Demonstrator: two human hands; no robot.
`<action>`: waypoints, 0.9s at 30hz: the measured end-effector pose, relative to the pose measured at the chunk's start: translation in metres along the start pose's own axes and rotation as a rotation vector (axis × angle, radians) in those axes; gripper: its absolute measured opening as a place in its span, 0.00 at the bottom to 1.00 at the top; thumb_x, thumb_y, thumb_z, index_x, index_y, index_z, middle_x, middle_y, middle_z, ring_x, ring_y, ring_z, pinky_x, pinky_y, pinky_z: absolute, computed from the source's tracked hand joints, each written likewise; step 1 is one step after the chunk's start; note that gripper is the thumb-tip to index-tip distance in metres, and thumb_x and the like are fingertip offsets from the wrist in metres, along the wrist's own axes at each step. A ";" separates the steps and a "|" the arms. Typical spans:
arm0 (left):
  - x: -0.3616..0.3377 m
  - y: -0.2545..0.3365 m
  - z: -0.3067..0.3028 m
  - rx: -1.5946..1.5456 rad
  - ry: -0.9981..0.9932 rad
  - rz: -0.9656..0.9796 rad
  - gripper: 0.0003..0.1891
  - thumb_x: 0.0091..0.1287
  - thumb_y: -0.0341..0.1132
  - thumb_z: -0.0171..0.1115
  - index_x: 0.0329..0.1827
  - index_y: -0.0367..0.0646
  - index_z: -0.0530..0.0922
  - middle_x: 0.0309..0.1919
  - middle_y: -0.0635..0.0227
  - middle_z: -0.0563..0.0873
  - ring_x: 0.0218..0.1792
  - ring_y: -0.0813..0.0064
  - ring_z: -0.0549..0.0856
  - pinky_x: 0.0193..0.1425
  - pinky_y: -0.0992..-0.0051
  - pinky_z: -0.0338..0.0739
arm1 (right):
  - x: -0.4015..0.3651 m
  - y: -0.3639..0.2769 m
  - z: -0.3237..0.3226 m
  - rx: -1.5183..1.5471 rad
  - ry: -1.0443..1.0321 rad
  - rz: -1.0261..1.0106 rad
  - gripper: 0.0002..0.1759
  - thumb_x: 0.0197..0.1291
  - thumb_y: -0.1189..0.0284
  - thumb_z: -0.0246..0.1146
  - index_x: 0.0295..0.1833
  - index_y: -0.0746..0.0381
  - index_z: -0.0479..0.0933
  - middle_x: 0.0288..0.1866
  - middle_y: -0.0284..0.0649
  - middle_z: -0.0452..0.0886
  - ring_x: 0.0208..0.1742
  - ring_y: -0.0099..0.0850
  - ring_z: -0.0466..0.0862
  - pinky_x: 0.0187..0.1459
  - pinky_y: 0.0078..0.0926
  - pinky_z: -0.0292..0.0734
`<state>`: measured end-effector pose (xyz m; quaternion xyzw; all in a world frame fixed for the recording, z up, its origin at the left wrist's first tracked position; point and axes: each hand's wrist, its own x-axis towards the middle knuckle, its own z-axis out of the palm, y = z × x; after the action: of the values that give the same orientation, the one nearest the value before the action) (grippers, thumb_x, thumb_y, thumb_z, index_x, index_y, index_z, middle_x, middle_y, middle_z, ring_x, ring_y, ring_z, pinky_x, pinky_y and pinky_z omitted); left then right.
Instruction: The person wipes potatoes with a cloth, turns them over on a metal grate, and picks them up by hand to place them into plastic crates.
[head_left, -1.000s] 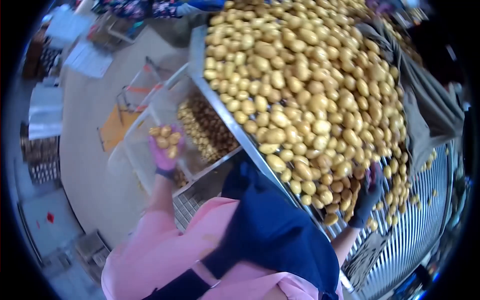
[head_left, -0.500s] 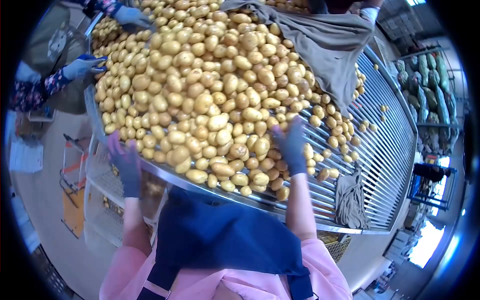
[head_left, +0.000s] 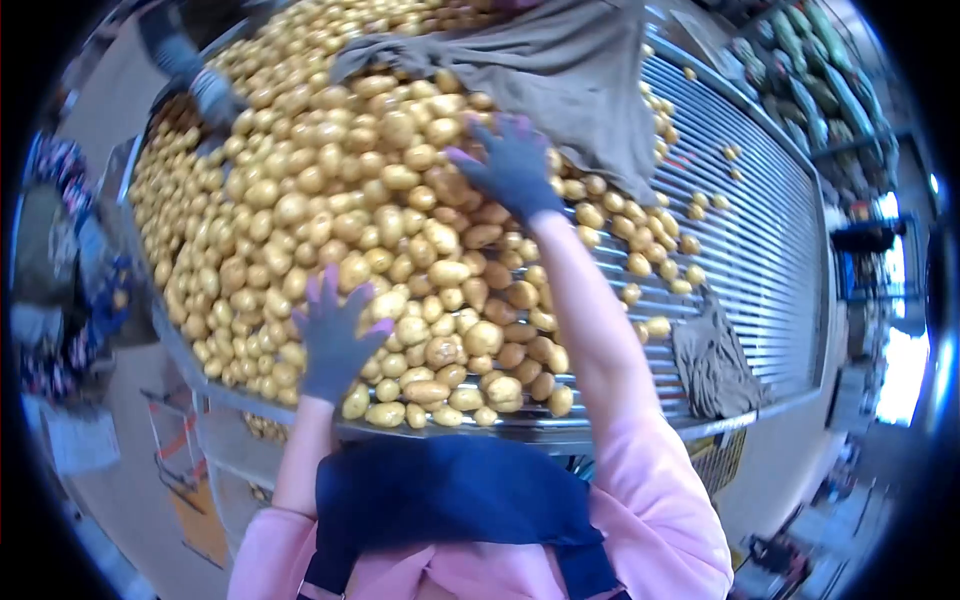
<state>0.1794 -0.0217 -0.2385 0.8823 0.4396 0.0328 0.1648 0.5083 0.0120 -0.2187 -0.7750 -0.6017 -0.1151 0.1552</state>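
A large heap of yellow potatoes (head_left: 330, 205) covers the left and middle of a metal bar table (head_left: 770, 290). My left hand (head_left: 337, 335), in a grey glove with purple fingertips, lies on potatoes near the front edge, its fingers spread. Farther back, my right hand (head_left: 510, 170) in a matching glove rests on the heap with its fingers apart, just short of a large grey cloth (head_left: 580, 90). Neither hand is closed round a potato. Loose potatoes lie scattered on the bars to the right of my right arm.
A smaller crumpled grey cloth (head_left: 713, 362) lies at the front right of the table. Another person's gloved hand (head_left: 215, 100) touches the heap at the far left. Green filled sacks (head_left: 815, 75) sit on a rack at the back right.
My left hand has moved from the front edge onto the potatoes. My right hand has reached farther back, towards the large cloth. The view has shifted, and the people opposite have moved.
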 end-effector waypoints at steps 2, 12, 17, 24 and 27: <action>0.001 0.001 0.001 0.007 0.027 0.010 0.28 0.55 0.59 0.63 0.58 0.60 0.75 0.73 0.58 0.54 0.72 0.46 0.51 0.65 0.30 0.45 | 0.009 -0.016 0.019 0.038 -0.127 0.200 0.35 0.52 0.33 0.49 0.60 0.41 0.74 0.61 0.43 0.72 0.68 0.48 0.64 0.65 0.74 0.40; -0.005 -0.014 0.013 0.156 0.024 0.084 0.33 0.59 0.56 0.60 0.68 0.60 0.67 0.73 0.54 0.55 0.71 0.43 0.55 0.66 0.39 0.52 | -0.158 -0.013 -0.059 0.456 -0.032 0.023 0.22 0.53 0.53 0.64 0.46 0.57 0.80 0.58 0.46 0.73 0.56 0.49 0.73 0.54 0.47 0.70; -0.013 -0.023 0.010 -0.020 0.123 0.074 0.29 0.65 0.47 0.56 0.69 0.51 0.65 0.72 0.55 0.59 0.72 0.51 0.56 0.71 0.47 0.46 | -0.267 0.107 -0.118 0.230 0.241 0.717 0.28 0.58 0.67 0.61 0.63 0.62 0.66 0.57 0.52 0.74 0.55 0.49 0.76 0.54 0.42 0.71; 0.009 0.027 0.014 -0.970 0.205 0.209 0.25 0.63 0.31 0.58 0.65 0.38 0.68 0.65 0.56 0.66 0.70 0.57 0.62 0.70 0.60 0.62 | -0.374 0.200 -0.117 -0.312 -0.130 1.089 0.25 0.63 0.53 0.54 0.56 0.60 0.72 0.48 0.51 0.78 0.48 0.51 0.77 0.50 0.45 0.72; 0.006 0.038 -0.007 -0.791 0.097 0.318 0.21 0.63 0.26 0.58 0.61 0.35 0.70 0.64 0.55 0.67 0.66 0.64 0.68 0.66 0.66 0.68 | -0.343 0.219 -0.126 0.032 0.663 1.247 0.22 0.70 0.57 0.48 0.52 0.66 0.73 0.49 0.54 0.78 0.51 0.45 0.77 0.50 0.40 0.71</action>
<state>0.2108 -0.0370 -0.2200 0.8054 0.2590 0.2653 0.4624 0.6358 -0.3933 -0.2494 -0.8970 0.0321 -0.2259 0.3786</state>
